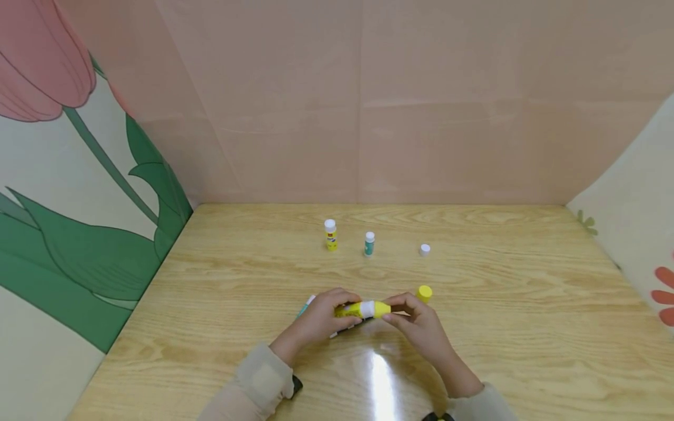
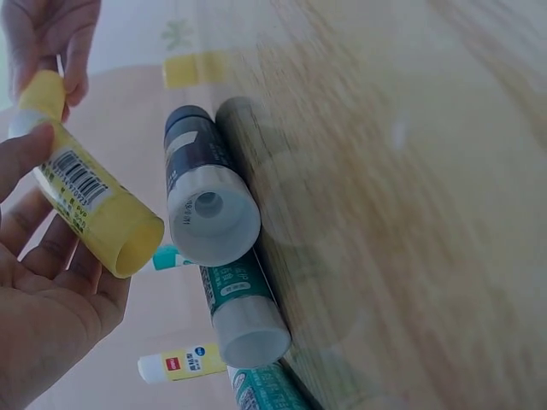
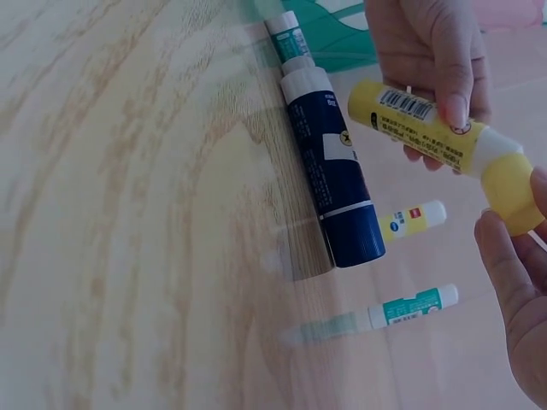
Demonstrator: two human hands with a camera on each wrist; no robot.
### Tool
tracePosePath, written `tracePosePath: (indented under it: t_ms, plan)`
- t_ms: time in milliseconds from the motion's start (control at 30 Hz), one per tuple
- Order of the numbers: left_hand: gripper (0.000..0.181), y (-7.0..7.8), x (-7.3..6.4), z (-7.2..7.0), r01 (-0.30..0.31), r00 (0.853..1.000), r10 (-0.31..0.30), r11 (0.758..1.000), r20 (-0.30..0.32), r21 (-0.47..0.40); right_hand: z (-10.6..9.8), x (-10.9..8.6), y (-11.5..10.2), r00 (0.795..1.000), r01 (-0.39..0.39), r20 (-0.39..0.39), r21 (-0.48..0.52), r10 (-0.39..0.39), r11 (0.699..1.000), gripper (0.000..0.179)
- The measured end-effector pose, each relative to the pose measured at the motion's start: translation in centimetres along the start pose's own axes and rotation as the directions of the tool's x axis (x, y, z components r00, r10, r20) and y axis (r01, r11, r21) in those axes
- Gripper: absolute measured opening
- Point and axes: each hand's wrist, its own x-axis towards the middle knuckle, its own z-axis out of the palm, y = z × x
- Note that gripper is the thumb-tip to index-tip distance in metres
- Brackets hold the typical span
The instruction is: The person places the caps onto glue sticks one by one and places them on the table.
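Observation:
My left hand [image 1: 322, 316] grips a yellow glue stick [image 1: 348, 310] by its barrel, holding it sideways above the table. Thumb and fingers of my right hand [image 1: 421, 328] pinch the yellow cap [image 1: 383, 309] at its right end, next to the white collar. The cap sits slightly tilted on the collar in the right wrist view. Beneath the held stick, a dark blue glue stick [image 3: 329, 162] lies on the table, mostly hidden by my left hand in the head view. Two teal glue sticks lie beyond it, one of them [image 2: 248, 312] close to its white end.
Farther back stand a yellow glue stick with a white cap [image 1: 330, 235] and a small teal glue stick [image 1: 369, 244]. A loose white cap [image 1: 425, 249] sits to their right. A yellow cap [image 1: 424, 293] stands just behind my right hand on the wooden table [image 1: 526, 327].

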Motion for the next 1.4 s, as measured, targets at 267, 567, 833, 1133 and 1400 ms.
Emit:
tracePosePath:
  t_ms: [267, 567, 833, 1133, 1400]
  plan:
    - [0.031, -0.1, -0.03, 0.05, 0.01, 1.0, -0.01, 1.0, 0.019, -0.004, -0.06, -0.11, 0.03, 1.0, -0.014, 0.018, 0.009, 0.014, 1.0, 0.017]
    - [0.032, -0.26, -0.04, 0.17, 0.018, 0.999, -0.017, 1.0, 0.032, -0.01, -0.14, -0.16, 0.2, 1.0, -0.007, 0.03, 0.028, 0.006, 1.0, 0.019]
    - [0.031, -0.13, -0.15, 0.32, 0.019, 0.999, -0.019, 1.0, 0.033, 0.005, -0.22, -0.26, 0.43, 0.998, 0.028, 0.054, 0.015, -0.029, 0.999, 0.019]
    - [0.029, -0.09, -0.14, 0.38, 0.001, 1.0, -0.002, 1.0, 0.029, 0.03, -0.22, -0.27, 0.36, 0.998, -0.022, 0.052, 0.002, 0.022, 1.0, 0.021]
    - [0.03, 0.03, -0.16, 0.3, 0.01, 0.999, -0.012, 0.999, 0.044, 0.038, -0.12, -0.23, 0.51, 0.998, -0.007, 0.055, -0.037, 0.009, 0.999, 0.022]
